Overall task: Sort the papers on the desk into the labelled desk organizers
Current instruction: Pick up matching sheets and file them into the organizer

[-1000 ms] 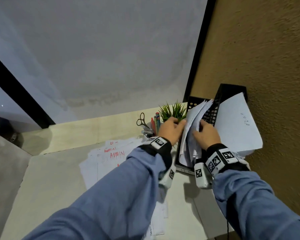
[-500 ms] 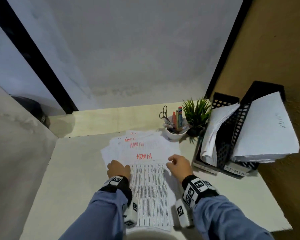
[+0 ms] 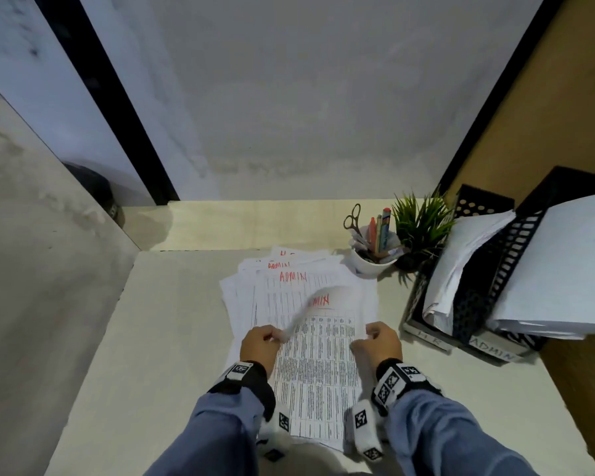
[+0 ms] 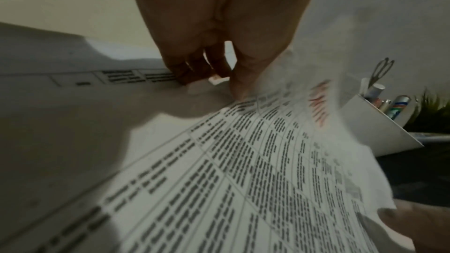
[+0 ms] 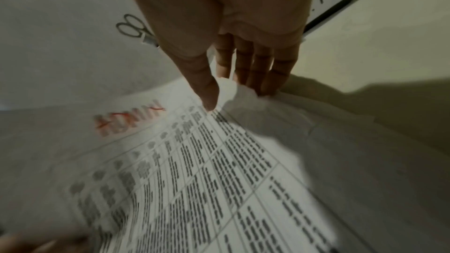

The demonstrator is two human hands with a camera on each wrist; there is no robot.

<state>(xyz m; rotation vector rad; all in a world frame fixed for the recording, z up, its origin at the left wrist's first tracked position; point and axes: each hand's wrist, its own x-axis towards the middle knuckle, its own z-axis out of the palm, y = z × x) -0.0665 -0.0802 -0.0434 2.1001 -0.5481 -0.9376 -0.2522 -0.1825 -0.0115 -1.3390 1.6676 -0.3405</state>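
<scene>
A stack of printed sheets [image 3: 289,280], several marked ADMIN in red, lies in the middle of the desk. Its top sheet [image 3: 318,355] is lifted and curling. My left hand [image 3: 260,341] pinches that sheet's left edge, thumb against fingers [image 4: 233,82]. On the other side my right hand [image 3: 378,340] pinches the right edge, with the thumb [image 5: 207,93] on the printed side. At the right stands a black mesh organizer [image 3: 474,304] with two slots labelled H R [image 3: 428,334] and ADMIN [image 3: 493,348]; each slot holds papers.
A white cup [image 3: 371,262] with scissors [image 3: 352,218] and pens stands behind the stack, beside a small green plant [image 3: 419,225]. A brown wall [image 3: 564,115] borders the desk on the right, and a grey wall rises behind it.
Both hands left the organizer, came down to the stack on the desk and took hold of the top ADMIN sheet, which now curls up off the pile.
</scene>
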